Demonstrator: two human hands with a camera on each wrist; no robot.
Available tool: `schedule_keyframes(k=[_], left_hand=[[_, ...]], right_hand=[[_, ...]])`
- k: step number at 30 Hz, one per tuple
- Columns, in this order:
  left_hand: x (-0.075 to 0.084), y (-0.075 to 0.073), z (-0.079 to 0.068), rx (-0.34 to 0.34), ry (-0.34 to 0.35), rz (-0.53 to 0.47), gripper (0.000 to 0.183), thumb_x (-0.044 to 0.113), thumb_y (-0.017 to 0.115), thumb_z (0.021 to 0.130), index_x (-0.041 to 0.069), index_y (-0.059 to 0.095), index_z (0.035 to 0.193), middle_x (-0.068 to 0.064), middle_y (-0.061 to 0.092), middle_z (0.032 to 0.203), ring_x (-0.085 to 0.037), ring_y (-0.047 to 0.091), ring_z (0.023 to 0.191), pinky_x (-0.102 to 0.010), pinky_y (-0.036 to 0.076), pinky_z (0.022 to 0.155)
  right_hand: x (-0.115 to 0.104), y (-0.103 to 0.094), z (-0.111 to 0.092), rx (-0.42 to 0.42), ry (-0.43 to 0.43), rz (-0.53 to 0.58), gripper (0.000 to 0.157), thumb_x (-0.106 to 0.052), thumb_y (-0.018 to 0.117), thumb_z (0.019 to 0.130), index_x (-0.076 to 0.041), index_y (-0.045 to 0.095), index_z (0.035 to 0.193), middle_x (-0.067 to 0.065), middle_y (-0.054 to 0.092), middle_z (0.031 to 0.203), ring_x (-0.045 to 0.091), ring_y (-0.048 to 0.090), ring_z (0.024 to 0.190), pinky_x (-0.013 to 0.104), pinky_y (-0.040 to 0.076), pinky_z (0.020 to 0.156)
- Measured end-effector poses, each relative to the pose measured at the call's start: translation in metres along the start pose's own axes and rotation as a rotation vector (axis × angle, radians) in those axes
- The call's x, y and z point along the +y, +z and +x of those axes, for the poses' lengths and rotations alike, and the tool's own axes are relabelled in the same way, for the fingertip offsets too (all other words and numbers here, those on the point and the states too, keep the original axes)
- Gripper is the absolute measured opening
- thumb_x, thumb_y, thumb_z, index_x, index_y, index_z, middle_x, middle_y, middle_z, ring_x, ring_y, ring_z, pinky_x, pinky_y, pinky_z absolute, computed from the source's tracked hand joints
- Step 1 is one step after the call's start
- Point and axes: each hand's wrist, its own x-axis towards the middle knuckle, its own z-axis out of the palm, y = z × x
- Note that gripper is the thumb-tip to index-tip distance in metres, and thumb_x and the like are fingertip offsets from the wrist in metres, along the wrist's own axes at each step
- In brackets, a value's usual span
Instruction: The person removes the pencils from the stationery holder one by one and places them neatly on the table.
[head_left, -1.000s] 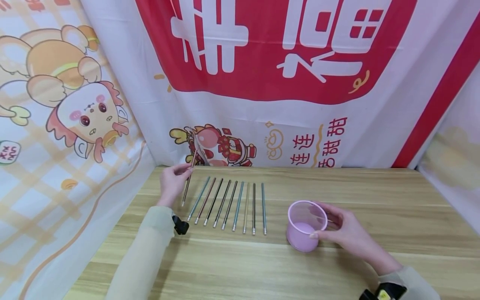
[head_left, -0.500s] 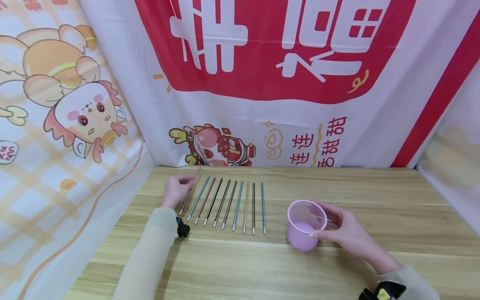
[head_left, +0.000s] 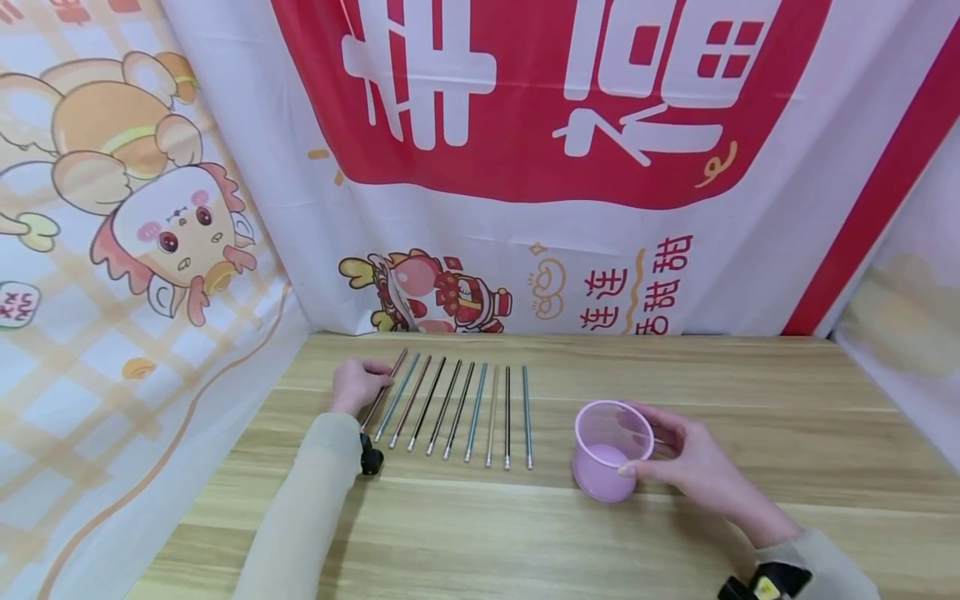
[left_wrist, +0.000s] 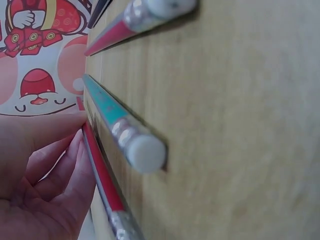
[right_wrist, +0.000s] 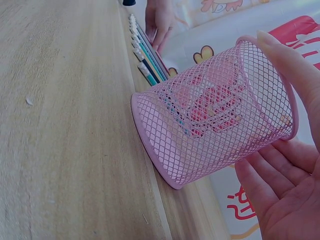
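Note:
At the left end of a row of pencils, my left hand (head_left: 358, 385) pinches a red pencil (left_wrist: 103, 175) between thumb and fingers, down at the tabletop. A teal pencil (left_wrist: 114, 112) with a white eraser lies just beside it, apart from the fingers. My right hand (head_left: 697, 467) holds a pink mesh pen holder (right_wrist: 200, 117) by its rim and side. The holder stands upright on the table, and no pencil shows inside it.
Several more pencils, black, blue, red and one yellowish (head_left: 492, 417), lie side by side with erasers toward me. The wooden table (head_left: 480, 533) meets a printed cloth (head_left: 525, 225) behind and another at the left.
My left hand has lowered the red pencil from a raised tilt down to the table beside the row, moving slightly right. The right hand and pen holder stay put.

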Motion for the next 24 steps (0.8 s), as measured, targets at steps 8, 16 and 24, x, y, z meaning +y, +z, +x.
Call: schedule_keyframes(k=[8, 16, 24], left_hand=[[0.0023, -0.0007, -0.0027, 0.011, 0.007, 0.031, 0.018, 0.011, 0.078, 0.087, 0.003, 0.080, 0.104, -0.013, 0.075, 0.108, -0.036, 0.060, 0.118, -0.046, 0.043, 0.106], [0.0051, -0.0029, -0.0062, 0.001, -0.014, 0.048, 0.019, 0.012, 0.076, 0.090, 0.002, 0.079, 0.106, -0.016, 0.073, 0.112, -0.038, 0.058, 0.119, -0.049, 0.041, 0.108], [0.0050, -0.0047, -0.0079, -0.008, -0.032, 0.022, 0.022, 0.015, 0.077, 0.090, 0.002, 0.078, 0.107, -0.017, 0.073, 0.113, -0.037, 0.059, 0.117, -0.048, 0.043, 0.106]], right_hand=[[0.0010, -0.0013, 0.0001, 0.005, 0.014, -0.015, 0.079, -0.007, 0.088, 0.080, 0.010, 0.046, 0.145, 0.028, 0.056, 0.138, 0.039, 0.059, 0.122, 0.020, 0.051, 0.095], [0.0023, 0.0003, 0.0002, 0.000, 0.000, 0.015, 0.079, -0.003, 0.087, 0.080, 0.011, 0.045, 0.145, 0.029, 0.056, 0.138, 0.037, 0.060, 0.121, 0.022, 0.051, 0.095], [0.0021, 0.0003, 0.0002, -0.003, 0.004, 0.018, 0.079, -0.004, 0.087, 0.080, 0.010, 0.045, 0.146, 0.029, 0.056, 0.139, 0.037, 0.060, 0.121, 0.023, 0.051, 0.096]])
